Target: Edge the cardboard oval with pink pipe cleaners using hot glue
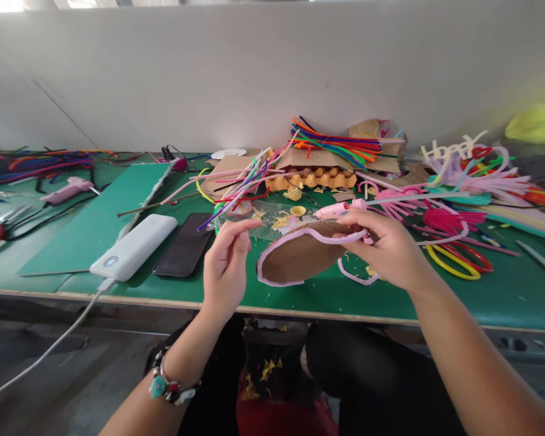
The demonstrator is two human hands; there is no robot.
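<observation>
A brown cardboard disc [302, 259], tilted above the table edge, has a pale pink fuzzy strip [277, 247] along part of its rim. My right hand [384, 245] pinches the disc and strip at the right side; the strip's loose end curls down below that hand. Just left of the disc is my left hand [227, 260], apart from it, with thumb near curled fingers and the index finger pointing right; whether it holds anything small is unclear. A pink glue gun [333, 210] lies behind the disc.
A white power bank [135, 247] with a cable and a black phone [183, 245] lie left of my left hand. Egg-carton card [313, 178] and pipe cleaners [340, 142] are piled behind. Scissors [0, 229] lie far left, yellow and red loops [454, 260] right.
</observation>
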